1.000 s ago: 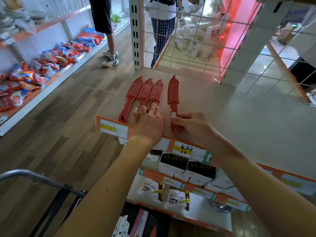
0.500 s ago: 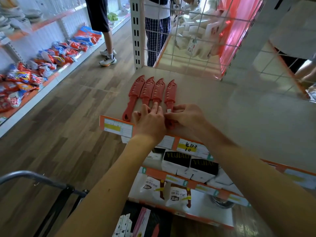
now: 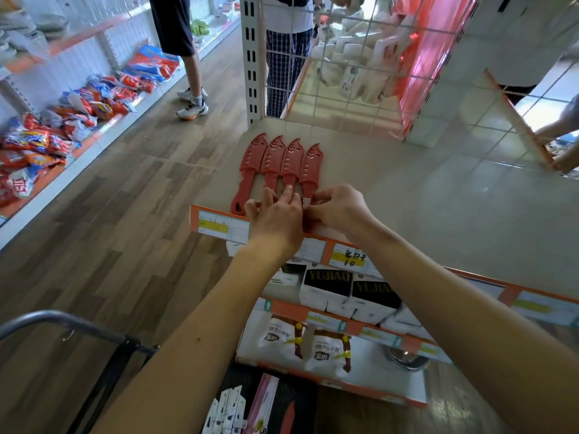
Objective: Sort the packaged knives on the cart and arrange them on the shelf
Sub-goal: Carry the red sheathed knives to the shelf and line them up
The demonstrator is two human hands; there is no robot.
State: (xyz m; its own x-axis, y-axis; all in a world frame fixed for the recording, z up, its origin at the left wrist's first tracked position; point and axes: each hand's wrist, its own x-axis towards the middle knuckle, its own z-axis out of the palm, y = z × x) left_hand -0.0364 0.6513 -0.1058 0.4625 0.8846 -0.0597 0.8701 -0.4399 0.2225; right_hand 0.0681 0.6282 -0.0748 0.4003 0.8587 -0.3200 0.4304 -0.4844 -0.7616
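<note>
While four red sheathed knives (image 3: 282,158) lie side by side on the top shelf (image 3: 407,198), tips toward 12 o'clock and handles toward 6, both hands sit at the handle ends. The left hand (image 3: 275,217) has its fingers nearly straight, resting on the handles of the two middle knives and gripping nothing. At its 3 o'clock, touching it, the right hand (image 3: 338,211) has thumb and fingers curled in a pinch on the handle of the rightmost knife (image 3: 311,164), which lies just beside its neighbour. The leftmost knife (image 3: 250,164) lies untouched, its handle end reaching the label strip (image 3: 224,225) on the shelf's front edge. At 7 o'clock from the hands the cart handle (image 3: 62,321) shows, and at 6 o'clock white and pink packages (image 3: 232,408) stand below; I cannot tell their contents.
</note>
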